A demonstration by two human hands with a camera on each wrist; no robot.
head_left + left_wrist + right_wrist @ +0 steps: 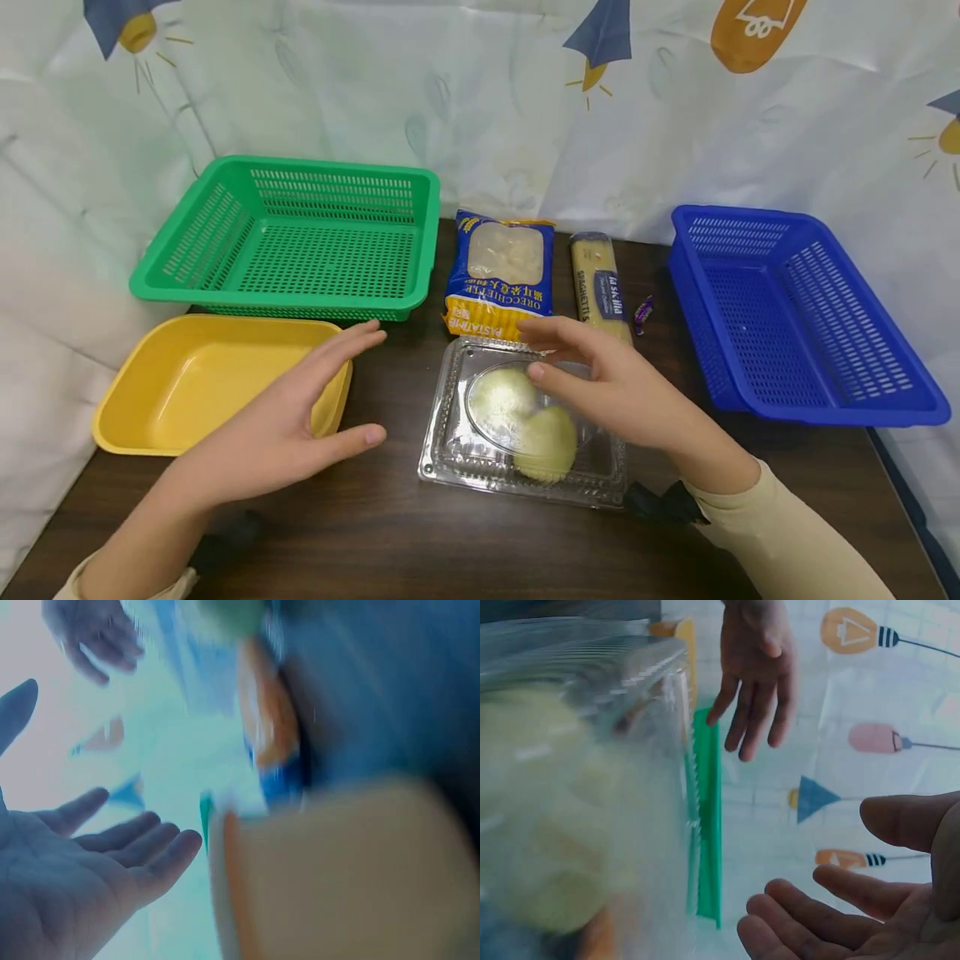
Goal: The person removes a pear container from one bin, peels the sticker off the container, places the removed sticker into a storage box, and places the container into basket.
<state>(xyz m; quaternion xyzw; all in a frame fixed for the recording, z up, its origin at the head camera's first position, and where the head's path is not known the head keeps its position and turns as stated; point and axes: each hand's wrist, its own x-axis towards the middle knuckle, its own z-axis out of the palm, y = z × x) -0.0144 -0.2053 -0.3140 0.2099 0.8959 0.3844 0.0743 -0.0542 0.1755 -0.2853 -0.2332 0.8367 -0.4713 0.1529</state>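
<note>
A clear plastic clamshell box (468, 454) with two pale round items (546, 446) inside lies on the table. My right hand (607, 387) hovers over its right side, fingers spread and gripping nothing. To the left, my left hand (273, 425) is held in the air beside the yellow basin (217, 333), thumb apart from the fingers and palm bare. In the right wrist view the box (592, 810) looms close beside the right hand (840, 915). The left wrist view shows the left hand (97, 870) with loose, relaxed fingers.
Behind the box lie a bag of orecchiette pasta (502, 275), a spaghetti pack (600, 283) and a small purple wrapped candy (642, 315). A green basket (420, 250) stands back left, a blue basket (705, 325) at right. A patterned white cloth (495, 100) hangs behind.
</note>
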